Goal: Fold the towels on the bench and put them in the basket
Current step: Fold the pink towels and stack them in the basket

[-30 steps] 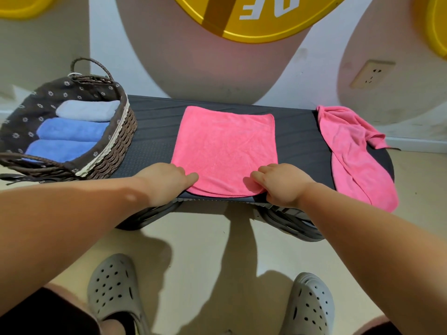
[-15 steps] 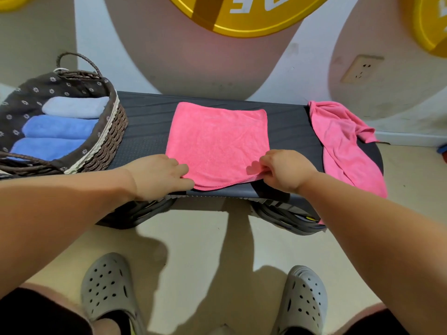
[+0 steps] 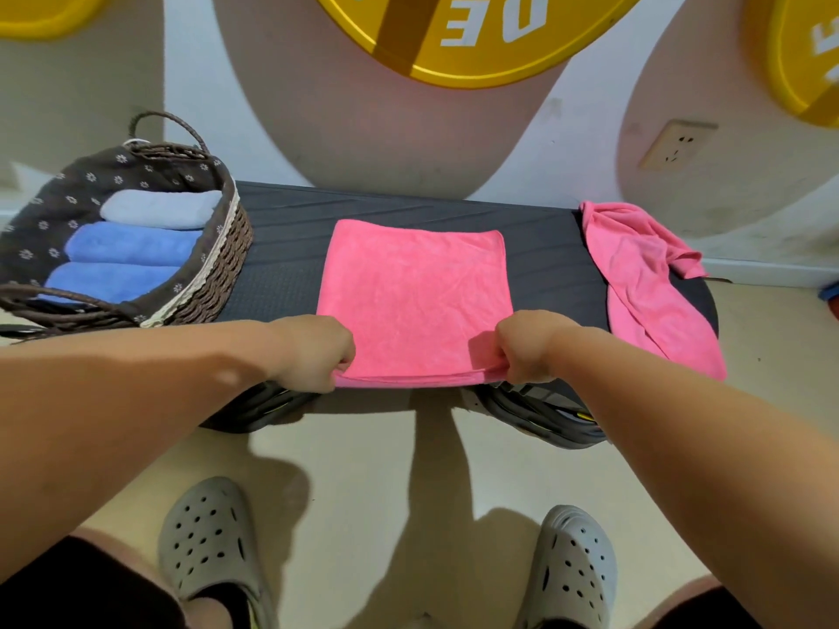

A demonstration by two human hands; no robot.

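Dark bench: folded pink towel, near corners pinched by left hand and right hand; uneven lift risks layers slipping.

I count 5 towels in all: 2 pink on the counter, i.e. 1 flat pink towel + 1 crumpled pink towel, and 3 rolled in the basket: 2 blue, the far blue towel and the near blue towel, + 1 pale grey towel. 1 basket, 1 counter. 2 hands on my feed: left hand, right hand. 2 grey clogs: left clog, right clog. 3 yellow wall discs: left disc, centre disc, right disc. 1 wall socket.
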